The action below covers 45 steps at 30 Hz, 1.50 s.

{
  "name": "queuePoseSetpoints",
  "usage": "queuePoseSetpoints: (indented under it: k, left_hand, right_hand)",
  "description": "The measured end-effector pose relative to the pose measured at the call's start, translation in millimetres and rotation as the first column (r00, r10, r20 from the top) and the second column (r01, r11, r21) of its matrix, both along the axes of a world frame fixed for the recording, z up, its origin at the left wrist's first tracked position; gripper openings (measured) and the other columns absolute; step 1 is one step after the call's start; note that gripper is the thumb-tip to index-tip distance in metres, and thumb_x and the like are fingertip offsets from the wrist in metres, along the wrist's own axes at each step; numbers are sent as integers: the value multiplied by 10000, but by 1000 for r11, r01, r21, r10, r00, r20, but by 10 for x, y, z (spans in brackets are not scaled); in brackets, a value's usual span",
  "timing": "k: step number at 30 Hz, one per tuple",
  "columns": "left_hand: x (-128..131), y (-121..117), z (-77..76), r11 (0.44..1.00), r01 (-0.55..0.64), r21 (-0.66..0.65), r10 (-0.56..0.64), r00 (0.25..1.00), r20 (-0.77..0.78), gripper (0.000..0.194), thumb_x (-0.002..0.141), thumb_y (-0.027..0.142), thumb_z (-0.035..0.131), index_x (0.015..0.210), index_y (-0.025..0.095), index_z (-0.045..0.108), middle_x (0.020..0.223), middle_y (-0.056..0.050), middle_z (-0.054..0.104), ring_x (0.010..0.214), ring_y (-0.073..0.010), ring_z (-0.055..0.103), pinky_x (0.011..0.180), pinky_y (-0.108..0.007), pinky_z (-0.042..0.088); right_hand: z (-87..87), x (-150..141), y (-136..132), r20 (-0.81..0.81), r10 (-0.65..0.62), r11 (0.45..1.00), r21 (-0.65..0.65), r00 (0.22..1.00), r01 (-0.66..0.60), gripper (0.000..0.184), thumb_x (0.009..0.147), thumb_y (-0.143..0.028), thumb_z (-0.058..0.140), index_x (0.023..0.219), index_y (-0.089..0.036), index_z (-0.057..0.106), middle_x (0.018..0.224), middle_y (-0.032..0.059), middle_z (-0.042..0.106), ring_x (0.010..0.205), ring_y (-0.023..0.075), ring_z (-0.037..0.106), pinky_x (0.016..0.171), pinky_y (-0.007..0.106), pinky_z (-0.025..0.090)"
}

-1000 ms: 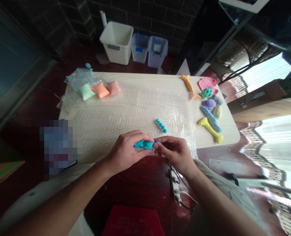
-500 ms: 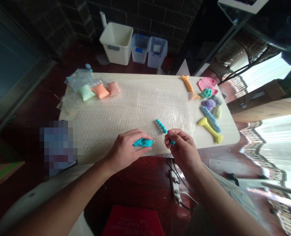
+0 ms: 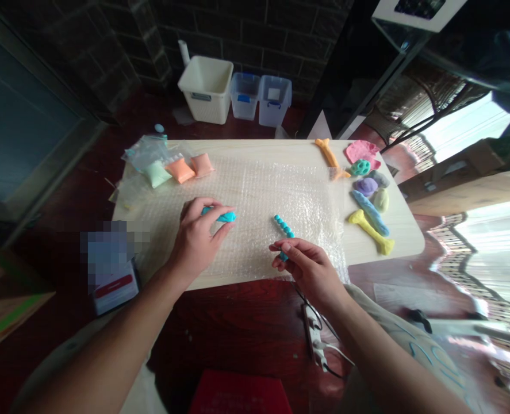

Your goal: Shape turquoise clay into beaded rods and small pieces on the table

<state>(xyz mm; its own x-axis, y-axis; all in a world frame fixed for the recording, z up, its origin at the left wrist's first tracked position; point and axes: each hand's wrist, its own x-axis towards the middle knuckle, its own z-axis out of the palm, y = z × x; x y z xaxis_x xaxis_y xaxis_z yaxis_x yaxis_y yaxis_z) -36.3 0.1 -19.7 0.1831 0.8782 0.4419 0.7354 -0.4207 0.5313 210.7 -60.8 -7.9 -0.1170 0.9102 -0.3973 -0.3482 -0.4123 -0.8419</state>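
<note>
My left hand (image 3: 200, 230) is closed round a lump of turquoise modelling clay (image 3: 226, 217), whose end pokes out between thumb and fingers, over the bubble wrap (image 3: 250, 190). Near the table's front edge, my right hand (image 3: 306, 264) pinches a small piece of the same clay (image 3: 284, 255), partly covered by the fingers. Just beyond those fingers a row of small turquoise clay balls (image 3: 283, 225) lies on the bubble wrap in a slanting line. Its near end comes close to my right hand; whether they touch I cannot tell.
Shaped clay pieces lie at the right, among them a yellow bone (image 3: 371, 231), a blue roll (image 3: 370, 213) and an orange bone (image 3: 327, 154). Clay packets (image 3: 180, 170) sit at the table's back left. Bins (image 3: 209, 92) stand on the floor behind. A power strip (image 3: 315, 339) lies below the front edge.
My left hand has moved left and away from me with the clay lump. My right hand has shifted slightly left, still pinching its small piece. The view has tilted a little.
</note>
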Motion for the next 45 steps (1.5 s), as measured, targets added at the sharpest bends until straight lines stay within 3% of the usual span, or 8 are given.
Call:
queuePoseSetpoints:
  k: [7, 11, 16, 22, 27, 37, 41, 45]
  left_hand:
    - [126, -62, -118, 996, 6, 93, 2, 996, -87, 351, 888, 159, 695, 1234, 214, 723, 1318, -156, 602, 1255, -370, 573, 1107, -575, 447]
    - [289, -300, -26, 991, 124, 59, -129, 987, 99, 257, 923, 154, 676, 1170, 212, 717, 1132, -104, 641, 1081, -271, 652, 1002, -430, 533]
    - [428, -467, 27, 961, 274, -45, -252, 929, 270, 204, 948, 175, 693, 1149, 210, 699, 1035, -63, 669, 997, -211, 673, 916, -338, 561]
    - [292, -373, 5, 987, 135, -88, -97, 932, 349, 212, 936, 169, 670, 1146, 192, 679, 1047, -64, 672, 941, -205, 649, 888, -355, 558]
    - [257, -386, -45, 965, 189, -179, -92, 891, 445, 194, 938, 208, 660, 1128, 183, 689, 1063, -69, 657, 920, -201, 640, 867, -364, 564]
    - [355, -480, 88, 904, 372, -212, -214, 821, 529, 201, 935, 244, 626, 1105, 163, 695, 1007, -71, 672, 915, -213, 639, 829, -353, 544]
    - [382, -483, 94, 919, 341, -198, -193, 827, 528, 172, 886, 238, 757, 1036, 176, 700, 922, -44, 701, 853, -189, 661, 796, -311, 548]
    - [379, -481, 67, 928, 315, -197, -173, 835, 523, 151, 883, 197, 786, 1021, 192, 726, 901, -29, 732, 842, -172, 683, 814, -291, 547]
  right_hand:
    - [30, 24, 15, -131, -7, 999, -50, 991, 1, 195, 818, -289, 838, 976, -174, 836, 1100, 113, 815, 1021, 233, 779, 946, 352, 621]
    - [7, -11, 33, -152, -9, 999, -37, 988, 3, 268, 851, -297, 833, 1092, -187, 793, 1141, 113, 814, 1131, 257, 762, 1056, 431, 590]
    - [-116, -154, 68, -144, 46, 998, 43, 989, -41, 262, 906, -346, 809, 1132, -241, 729, 1138, 79, 804, 1034, 228, 775, 969, 393, 614]
    - [-106, -229, 107, -229, 90, 996, 37, 969, -84, 140, 901, -309, 831, 974, -208, 767, 1050, 58, 809, 793, 110, 717, 791, 222, 593]
    - [-92, -182, 79, -255, 76, 997, 15, 964, -74, 158, 825, -280, 908, 920, -206, 805, 824, -1, 795, 733, 81, 746, 728, 148, 594]
    - [-116, -162, 59, -276, 140, 990, 62, 951, -128, 153, 848, -281, 891, 989, -254, 838, 862, -3, 829, 739, 102, 798, 762, 174, 648]
    - [-138, -156, 62, -132, 160, 969, 208, 978, -131, 187, 888, -217, 847, 1067, -267, 825, 968, 20, 834, 921, 152, 803, 880, 266, 648]
    - [-168, -123, 67, 94, 98, 933, 337, 991, -124, 187, 873, -188, 849, 1041, -264, 821, 987, 31, 818, 905, 171, 781, 859, 314, 644]
